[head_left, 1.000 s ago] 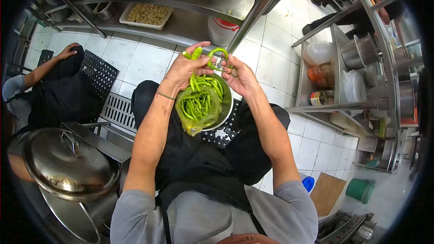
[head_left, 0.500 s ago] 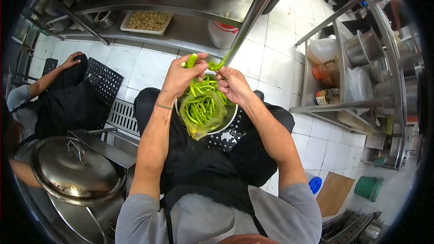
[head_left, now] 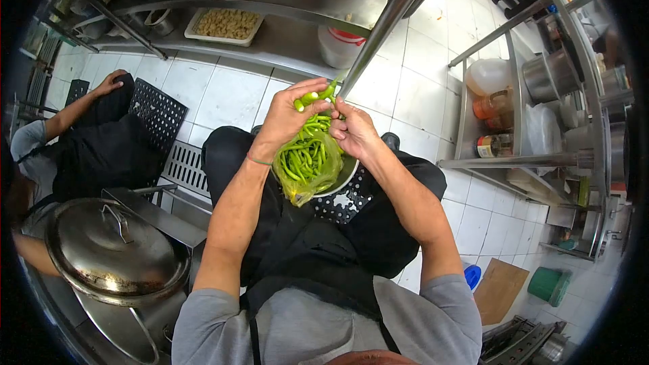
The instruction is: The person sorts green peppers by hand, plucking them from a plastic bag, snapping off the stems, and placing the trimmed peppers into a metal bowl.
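Note:
My left hand (head_left: 289,113) is closed around a few green chili peppers (head_left: 309,99), whose pale stem ends stick out between thumb and fingers. Close beside it, my right hand (head_left: 353,128) is pinched near the tip of one of these peppers; what exactly lies between its fingertips is hidden. Below both hands, a thin yellowish plastic bag (head_left: 326,174) full of green chili peppers sits in a metal bowl (head_left: 350,174) between my knees. Part of the bowl's far side is covered by my hands and the bag.
A steel shelf (head_left: 284,47) ahead carries a tray of pale pieces (head_left: 225,26) and a white bucket (head_left: 337,49). At right stands a rack (head_left: 514,161) with jars and pots. A large lidded pot (head_left: 115,250) is at left, near a seated person (head_left: 94,142).
My hands have come closer together. The curved pepper between them now lies with the others at my left hand's fingers. The view has shifted slightly.

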`<state>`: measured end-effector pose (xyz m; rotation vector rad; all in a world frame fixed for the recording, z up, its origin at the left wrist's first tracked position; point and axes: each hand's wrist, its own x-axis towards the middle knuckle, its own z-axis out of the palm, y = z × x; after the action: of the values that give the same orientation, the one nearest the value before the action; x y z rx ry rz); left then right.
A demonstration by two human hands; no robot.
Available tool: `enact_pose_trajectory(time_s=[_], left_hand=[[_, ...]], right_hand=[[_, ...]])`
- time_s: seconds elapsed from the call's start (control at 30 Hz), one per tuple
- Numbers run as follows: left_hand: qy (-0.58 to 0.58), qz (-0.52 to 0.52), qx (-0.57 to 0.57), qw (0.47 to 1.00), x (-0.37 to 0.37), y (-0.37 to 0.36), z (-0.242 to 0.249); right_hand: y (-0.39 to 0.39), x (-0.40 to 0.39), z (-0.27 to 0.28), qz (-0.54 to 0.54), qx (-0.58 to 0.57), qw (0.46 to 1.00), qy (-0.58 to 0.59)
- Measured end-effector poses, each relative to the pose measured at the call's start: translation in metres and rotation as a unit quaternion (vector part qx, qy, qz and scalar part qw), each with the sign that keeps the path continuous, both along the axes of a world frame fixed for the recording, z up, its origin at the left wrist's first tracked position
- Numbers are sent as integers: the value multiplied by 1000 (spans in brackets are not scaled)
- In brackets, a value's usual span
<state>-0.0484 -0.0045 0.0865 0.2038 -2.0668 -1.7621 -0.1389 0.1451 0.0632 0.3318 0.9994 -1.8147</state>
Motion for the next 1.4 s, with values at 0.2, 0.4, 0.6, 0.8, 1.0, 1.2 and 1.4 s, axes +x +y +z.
enact_pose_trajectory(time_s=[0.2,0.4,0.6,0.8,1.0,1.2,1.4], left_hand=[[-39,47,159,985,-3,-1,-4],[-66,-10,273,960,4,2,10],[-102,-87,352,926,3,17,8],[-125,-105,362,918,2,20,7],[-117,-155,428,883,4,15,2],[-129,-97,479,863,8,11,7],[-178,-23,477,861,14,-3,-39]], right_hand=[[4,4,11,79,64,981,163],[17,-19,33,95,-47,954,282],[16,-18,28,50,-74,952,292],[18,-23,27,54,-84,962,253],[25,-33,28,117,-177,971,113],[30,-41,30,24,-193,978,71],[45,-52,35,-79,-109,989,58]])
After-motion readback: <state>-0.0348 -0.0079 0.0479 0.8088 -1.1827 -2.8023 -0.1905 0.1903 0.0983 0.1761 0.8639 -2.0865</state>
